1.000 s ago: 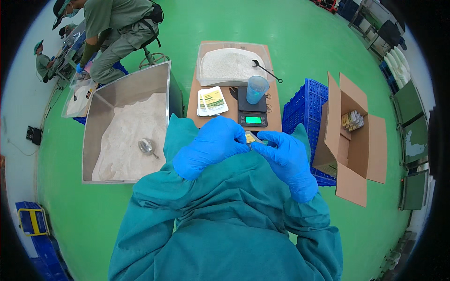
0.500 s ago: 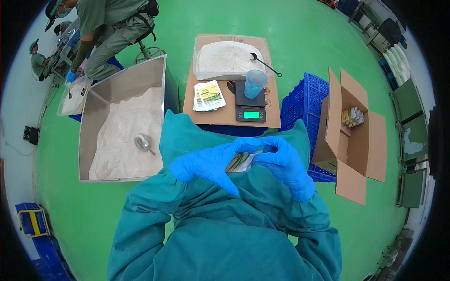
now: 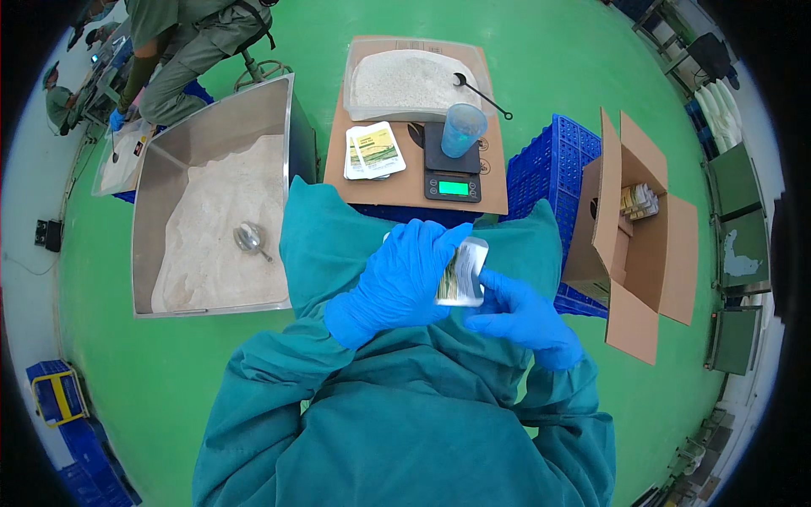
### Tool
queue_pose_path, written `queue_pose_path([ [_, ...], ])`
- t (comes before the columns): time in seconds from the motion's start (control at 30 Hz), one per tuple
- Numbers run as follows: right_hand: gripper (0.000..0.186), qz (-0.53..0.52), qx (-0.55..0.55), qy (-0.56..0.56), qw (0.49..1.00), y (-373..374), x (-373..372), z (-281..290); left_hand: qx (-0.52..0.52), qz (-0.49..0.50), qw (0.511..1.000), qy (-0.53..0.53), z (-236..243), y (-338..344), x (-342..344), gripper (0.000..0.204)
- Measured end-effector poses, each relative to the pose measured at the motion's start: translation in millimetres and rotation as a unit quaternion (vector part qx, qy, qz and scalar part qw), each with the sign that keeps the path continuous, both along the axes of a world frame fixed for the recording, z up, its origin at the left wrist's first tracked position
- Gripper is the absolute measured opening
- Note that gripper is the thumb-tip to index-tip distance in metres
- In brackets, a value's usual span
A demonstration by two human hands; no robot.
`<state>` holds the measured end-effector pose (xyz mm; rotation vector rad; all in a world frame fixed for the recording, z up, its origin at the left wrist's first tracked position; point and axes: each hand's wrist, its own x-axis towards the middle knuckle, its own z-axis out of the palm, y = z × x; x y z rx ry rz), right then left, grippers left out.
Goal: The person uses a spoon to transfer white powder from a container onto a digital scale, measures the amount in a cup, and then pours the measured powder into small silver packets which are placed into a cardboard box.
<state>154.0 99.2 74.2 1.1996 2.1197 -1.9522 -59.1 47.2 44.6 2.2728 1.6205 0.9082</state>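
My left hand point(image 3: 404, 275) is wrapped around a small printed packet point(image 3: 462, 275), white with green and yellow, above my lap. The packet's left part is hidden under the glove. My right hand point(image 3: 524, 314) is at the packet's lower right corner, fingers bent and thumb below; part of its grip is hidden. Both hands wear blue gloves. Beyond them, a black digital scale point(image 3: 454, 186) with a lit green display stands on a cardboard-topped surface point(image 3: 346, 152). A translucent blue cup point(image 3: 464, 131) rests on the scale. Left of it lies a stack of similar flat packets point(image 3: 374, 152).
A steel bin point(image 3: 297, 160) of pale powder with a metal scoop point(image 3: 250, 237) stands left. Behind the scale is a clear tub point(image 3: 355, 103) of powder with a black spoon point(image 3: 481, 95). Right are a blue crate point(image 3: 549, 165) and open carton point(image 3: 634, 313) holding packets. A person point(image 3: 190, 68) works far left.
My left hand has closed over the packet, which now stands more upright. My right hand has moved from its top to its lower right. The view has shifted slightly.
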Motion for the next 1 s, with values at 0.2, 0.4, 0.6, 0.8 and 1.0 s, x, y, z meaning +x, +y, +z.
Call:
queue_pose_path([
  [0.2,0.04,-0.192,-0.065,0.154,0.967,-1,-14,-40,-0.004,0.021,0.997,0.079,-3,0,7,0.093],
  [0.4,0.038,-0.166,-0.157,0.107,0.968,5,-2,-44,-0.035,0.022,0.994,0.097,-10,4,5,0.093],
  [0.6,0.063,0.079,0.127,0.109,0.983,11,-11,-20,-0.055,-0.026,0.996,0.066,-11,4,6,0.09],
  [0.8,0.054,0.125,0.255,0.079,0.955,15,-5,-43,-0.044,-0.072,0.996,0.003,-20,11,4,0.085],
  [1.0,0.042,0.154,0.432,0.015,0.889,36,-23,-11,-0.054,-0.062,0.994,-0.077,-32,30,-16,0.076],
])
